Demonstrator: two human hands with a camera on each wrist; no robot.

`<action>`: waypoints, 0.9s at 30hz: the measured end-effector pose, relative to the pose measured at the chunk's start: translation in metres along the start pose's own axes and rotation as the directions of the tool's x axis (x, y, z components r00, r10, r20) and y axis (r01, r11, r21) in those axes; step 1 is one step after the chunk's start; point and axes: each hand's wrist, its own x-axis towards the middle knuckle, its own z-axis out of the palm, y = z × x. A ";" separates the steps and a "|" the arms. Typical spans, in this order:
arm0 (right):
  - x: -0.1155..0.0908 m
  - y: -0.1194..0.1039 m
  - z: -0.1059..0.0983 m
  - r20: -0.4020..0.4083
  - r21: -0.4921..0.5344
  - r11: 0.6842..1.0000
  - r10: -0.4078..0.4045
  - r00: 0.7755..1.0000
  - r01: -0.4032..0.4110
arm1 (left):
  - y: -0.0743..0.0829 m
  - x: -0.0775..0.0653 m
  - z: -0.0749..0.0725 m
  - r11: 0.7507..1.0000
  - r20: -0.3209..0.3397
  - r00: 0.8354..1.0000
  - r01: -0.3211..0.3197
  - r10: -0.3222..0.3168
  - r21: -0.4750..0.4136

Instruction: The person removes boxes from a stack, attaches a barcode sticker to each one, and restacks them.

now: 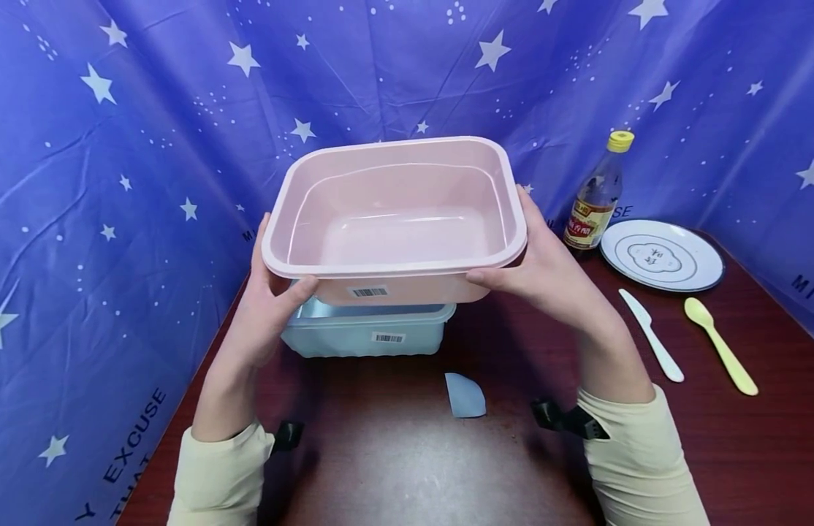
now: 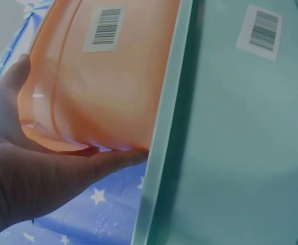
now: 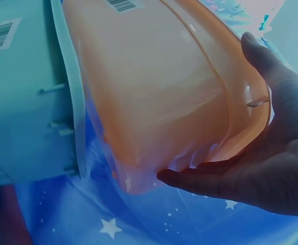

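Observation:
Both hands hold up a pink plastic basin (image 1: 407,285) by its two short ends, its open top tilted toward the head camera. My left hand (image 1: 265,307) grips the left end, thumb on the front below the rim and fingers along the side. At the right end my right hand (image 1: 545,270) grips likewise, its thumb under the front rim. A light blue basin (image 1: 361,337) stands on the table below and behind, partly hidden by the pink one. In the wrist views, the pink basin (image 2: 113,92) appears orange beside the blue basin's wall (image 3: 31,102).
On the dark red table (image 1: 381,467) lies a blue-grey paper-like piece (image 1: 465,395). To the right are a white knife (image 1: 650,336), a yellow spoon (image 1: 719,343), a white plate (image 1: 662,256) and a yellow-capped bottle (image 1: 594,201). A starry blue curtain (image 1: 150,183) surrounds the table.

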 end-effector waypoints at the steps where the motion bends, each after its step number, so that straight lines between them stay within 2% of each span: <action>1: 0.001 0.000 0.002 0.001 0.005 1.000 -0.001 1.000 0.001 | 0.000 0.000 -0.002 1.000 0.001 1.000 0.000 0.000 -0.007; 7: 0.010 0.003 0.015 0.011 0.061 0.998 -0.033 0.999 0.032 | 0.002 -0.001 -0.014 0.999 -0.001 1.000 -0.005 0.005 -0.036; 12: 0.015 0.006 0.027 0.006 0.067 0.996 -0.058 0.998 0.058 | 0.003 -0.002 -0.025 0.999 0.027 0.999 -0.021 0.022 -0.047; 21: 0.018 0.010 0.046 -0.008 0.095 0.993 -0.065 0.998 0.066 | 0.005 -0.003 -0.042 0.997 0.054 0.999 -0.007 0.011 -0.070; 27: 0.019 0.014 0.055 -0.008 0.106 0.992 -0.063 0.998 0.063 | 0.004 -0.004 -0.047 0.992 0.077 0.997 -0.006 0.016 -0.127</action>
